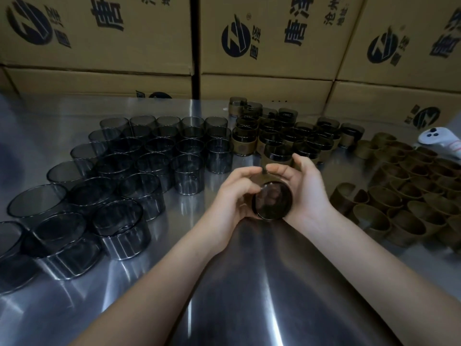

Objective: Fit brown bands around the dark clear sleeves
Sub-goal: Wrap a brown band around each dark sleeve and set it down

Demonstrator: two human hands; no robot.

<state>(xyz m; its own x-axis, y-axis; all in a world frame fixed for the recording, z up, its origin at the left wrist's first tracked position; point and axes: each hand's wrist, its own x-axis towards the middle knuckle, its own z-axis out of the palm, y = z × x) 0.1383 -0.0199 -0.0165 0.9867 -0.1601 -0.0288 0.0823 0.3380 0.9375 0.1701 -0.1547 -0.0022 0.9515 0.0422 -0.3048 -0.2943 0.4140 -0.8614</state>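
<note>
Just above the middle of the worktop (249,283), both hands hold one dark clear sleeve (273,203) between them, its open round end turned toward the camera. The left hand (237,193) curls its fingers around the sleeve's left side, with the thumb lying over the top. The right hand (304,191) cups the right side, its fingers bent over the far end so that the fingertips nearly meet those of the left hand. The hands hide the sleeve's wall, so I cannot tell whether a band sits on it.

To the left, a large group of bare sleeves (149,158) stands upright in close rows on the shiny metal surface, many of them touching. Beyond the hands, at the back centre, the banded sleeves (287,136) stand packed together, each with a brown wrap around its lower part. To the right, loose brown bands (404,196) lie in a crowded patch, most standing on edge as open curls. Past them, at the far right edge, rests a white controller (439,141). Printed cardboard boxes (274,38) are stacked along the back.
</note>
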